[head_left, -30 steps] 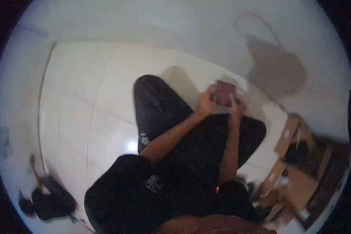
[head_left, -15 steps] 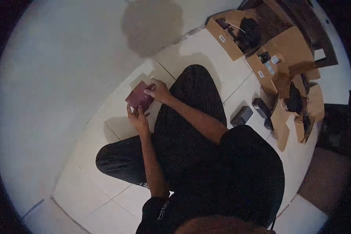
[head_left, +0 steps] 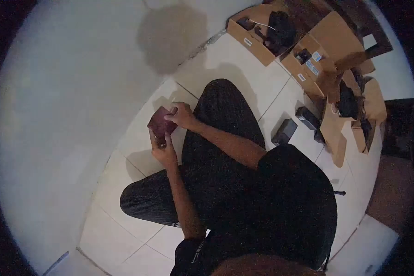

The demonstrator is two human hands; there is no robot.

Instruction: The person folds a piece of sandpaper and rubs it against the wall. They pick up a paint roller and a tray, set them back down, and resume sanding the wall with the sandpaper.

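Both hands on one item: a maroon wallet (head_left: 158, 123), or possibly a small booklet, since the view is too dim and small to settle which. It is held in the air above the tiled floor (head_left: 225, 60), just past my crossed legs in dark trousers (head_left: 221, 106) and close to the pale wall (head_left: 55, 115). My left hand (head_left: 163, 149) takes it from below, with the fingers closed up along the near edge in a pinch. My right hand (head_left: 181, 115) is curled over the far corner, fingertips pressed onto the face and the thumb hidden behind it. The piece is tilted, one corner pointing away from me. Handling judgement: thin and light, probably a soft cover that flexes rather than a rigid plate, with a matte face that should not slip. It looks unlikely to be fragile. The best hold is along the edges or the spine side, thumb opposite fingers, because a grip on one loose corner could let it fold or fall open. Elsewhere, several open cardboard boxes (head_left: 257, 43) with dark items inside stand on the floor well off to my right. A small black box (head_left: 284, 132) lies on the tiles just beside my right leg, with another nearby.
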